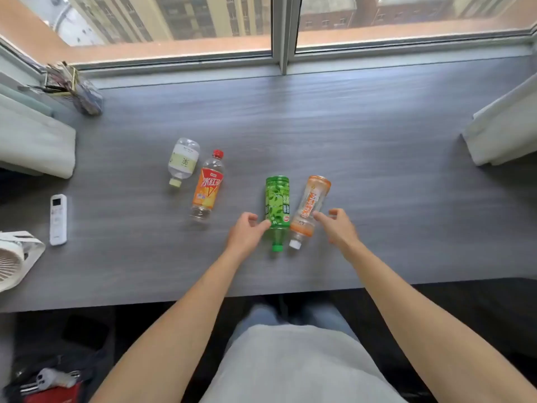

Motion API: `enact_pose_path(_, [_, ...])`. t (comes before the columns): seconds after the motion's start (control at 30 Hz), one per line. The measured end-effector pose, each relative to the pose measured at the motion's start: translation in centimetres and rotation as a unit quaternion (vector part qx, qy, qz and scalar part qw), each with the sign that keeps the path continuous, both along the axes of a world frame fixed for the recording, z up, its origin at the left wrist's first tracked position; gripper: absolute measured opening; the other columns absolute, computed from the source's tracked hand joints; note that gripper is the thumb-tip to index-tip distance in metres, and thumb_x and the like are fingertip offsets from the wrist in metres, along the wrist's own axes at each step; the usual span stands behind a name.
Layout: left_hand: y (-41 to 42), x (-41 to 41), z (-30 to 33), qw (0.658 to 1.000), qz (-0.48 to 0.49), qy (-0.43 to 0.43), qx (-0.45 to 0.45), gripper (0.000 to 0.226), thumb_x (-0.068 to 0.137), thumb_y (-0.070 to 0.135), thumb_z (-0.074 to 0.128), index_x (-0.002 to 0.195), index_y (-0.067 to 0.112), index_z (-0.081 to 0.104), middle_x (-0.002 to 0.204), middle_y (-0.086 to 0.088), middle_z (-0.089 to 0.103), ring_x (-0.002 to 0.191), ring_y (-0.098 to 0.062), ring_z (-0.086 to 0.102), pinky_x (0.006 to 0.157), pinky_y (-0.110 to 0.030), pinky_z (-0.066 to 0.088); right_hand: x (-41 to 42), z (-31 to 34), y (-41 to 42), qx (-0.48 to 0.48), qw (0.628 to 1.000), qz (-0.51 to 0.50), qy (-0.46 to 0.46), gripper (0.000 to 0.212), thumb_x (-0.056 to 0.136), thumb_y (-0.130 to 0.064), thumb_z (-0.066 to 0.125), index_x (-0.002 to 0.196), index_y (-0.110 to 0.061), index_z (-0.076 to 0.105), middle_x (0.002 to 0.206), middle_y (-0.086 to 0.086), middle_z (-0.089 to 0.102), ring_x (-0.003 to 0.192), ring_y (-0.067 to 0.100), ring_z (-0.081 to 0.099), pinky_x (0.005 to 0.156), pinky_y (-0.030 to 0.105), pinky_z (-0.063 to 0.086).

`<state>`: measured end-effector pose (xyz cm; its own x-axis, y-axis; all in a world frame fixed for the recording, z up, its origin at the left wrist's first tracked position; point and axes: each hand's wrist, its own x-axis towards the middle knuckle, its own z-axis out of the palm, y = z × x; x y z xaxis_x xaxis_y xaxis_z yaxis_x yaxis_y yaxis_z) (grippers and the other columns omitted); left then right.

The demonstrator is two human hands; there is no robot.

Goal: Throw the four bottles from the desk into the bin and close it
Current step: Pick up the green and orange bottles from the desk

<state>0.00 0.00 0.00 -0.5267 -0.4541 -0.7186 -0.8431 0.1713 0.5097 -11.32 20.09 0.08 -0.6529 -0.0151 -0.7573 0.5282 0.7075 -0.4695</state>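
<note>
Several empty bottles lie on the grey desk (377, 170). A green bottle (277, 205) and an orange-and-clear bottle (310, 205) lie side by side in the middle, caps toward me. My left hand (247, 234) is open, its fingertips touching the green bottle's left side. My right hand (338, 226) is open, its fingertips at the orange-and-clear bottle's right side. Further left lie a bottle with a red cap and orange label (207, 187) and a small clear bottle with a pale label (183, 161). No bin is in view.
A white remote (58, 219) and a white fan (14, 260) sit at the desk's left edge. A pen holder (78, 88) stands at the back left by the window. Curtains hang at both sides. A power strip (52, 379) lies on the floor at lower left.
</note>
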Motion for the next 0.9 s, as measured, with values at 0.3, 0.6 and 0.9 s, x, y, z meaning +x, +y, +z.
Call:
enact_pose_path(0.3, [2.2, -5.6, -2.5, 0.998, 0.039, -0.018, -0.042, 0.082, 0.075, 0.058, 0.077, 0.138, 0.013, 0.050, 0.136, -0.009, 0.057, 0.128, -0.029, 0.055, 0.093, -0.034, 0.042, -1.7, -2.6, -4.9, 0.066, 0.996, -0.042, 0.034, 0.087, 0.067, -0.068, 0.068, 0.131, -0.011, 0.048, 0.129, 0.011, 0.057, 0.116, 0.031, 0.060, 0.097, 0.046, 0.051])
enact_pose_path(0.6, [3.8, -5.5, -4.1, 0.996, 0.044, -0.026, -0.078, 0.063, 0.071, 0.052, 0.077, 0.121, 0.016, 0.062, 0.120, -0.006, 0.063, 0.114, -0.027, 0.062, 0.083, -0.032, 0.045, -0.9, -4.6, -4.6, 0.066, 0.998, -0.011, 0.015, 0.070, 0.067, -0.060, 0.071, 0.119, -0.015, 0.054, 0.116, 0.010, 0.064, 0.098, 0.028, 0.062, 0.083, 0.038, 0.052])
enact_pose_path(0.9, [3.3, 4.1, -1.5, 0.996, -0.062, -0.050, -0.039, 0.057, 0.059, 0.052, 0.073, 0.109, 0.030, 0.057, 0.098, 0.008, 0.068, 0.092, -0.018, 0.066, 0.065, -0.029, 0.046, 2.9, -1.1, 6.6, 0.018, 0.996, 0.085, -0.006, 0.048, 0.070, -0.049, 0.071, 0.106, -0.023, 0.053, 0.096, -0.002, 0.068, 0.089, 0.020, 0.067, 0.079, 0.044, 0.059])
